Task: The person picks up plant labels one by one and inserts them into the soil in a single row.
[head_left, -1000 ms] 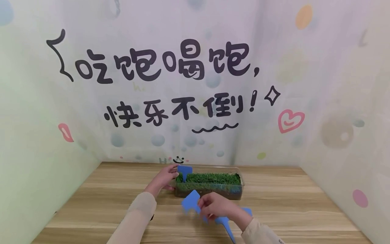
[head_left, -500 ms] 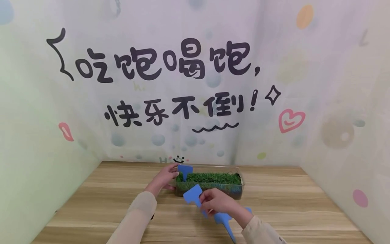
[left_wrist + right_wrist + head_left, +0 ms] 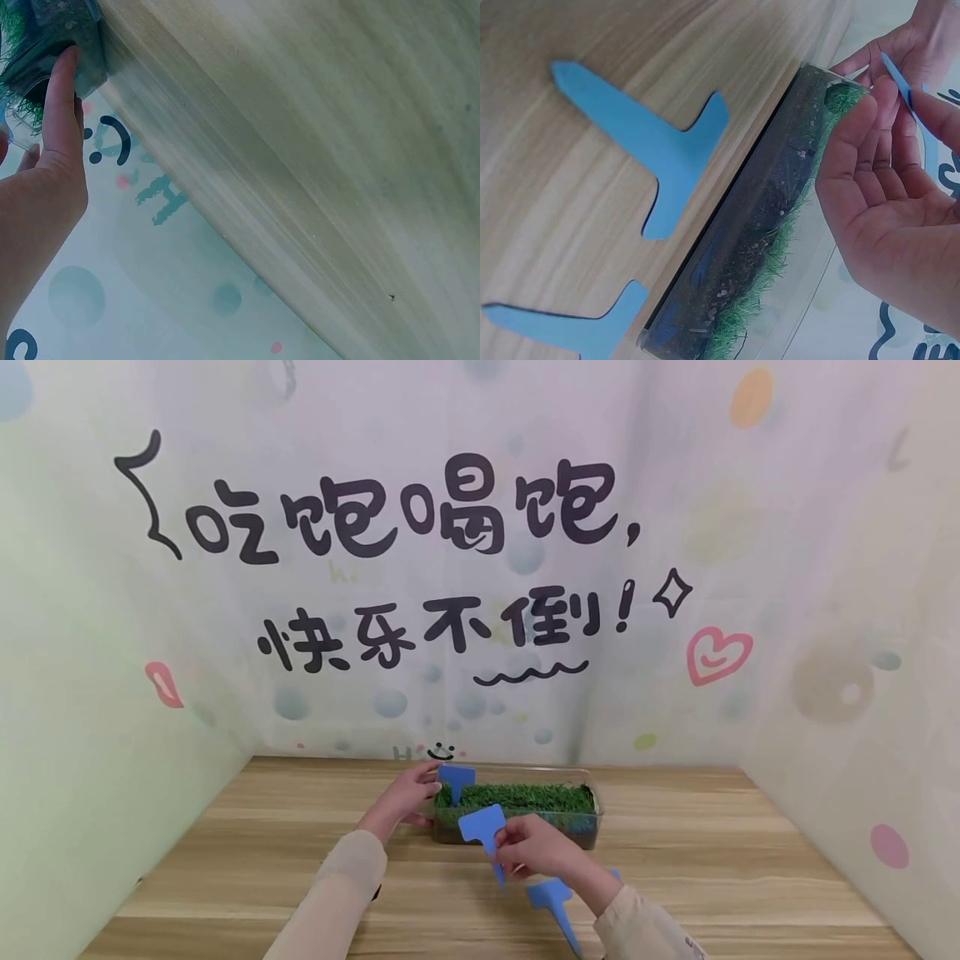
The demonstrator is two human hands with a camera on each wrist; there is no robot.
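Observation:
My left hand (image 3: 405, 795) holds the left end of a clear rectangular planter box (image 3: 517, 839) filled with dark soil and green grass. In the left wrist view, a straight finger of it lies along the box's wall. A blue T-shaped plant label (image 3: 455, 781) stands upright in the grass at that end. My right hand (image 3: 536, 847) pinches a second blue plant label (image 3: 483, 821) in front of the box, its broad head up and its pointed stem down. The right wrist view shows this held label (image 3: 897, 81) nearly edge-on between thumb and fingers.
Two more blue plant labels lie on the wooden table (image 3: 247, 860) before the box: one label (image 3: 553, 902) in plain sight, the other label (image 3: 604, 330) mostly behind my right wrist in the head view. A printed white curtain (image 3: 420, 710) rises behind the table.
My right hand has lifted the held label slightly, moving it toward the box and turning it more upright. The left hand and the box have stayed in place.

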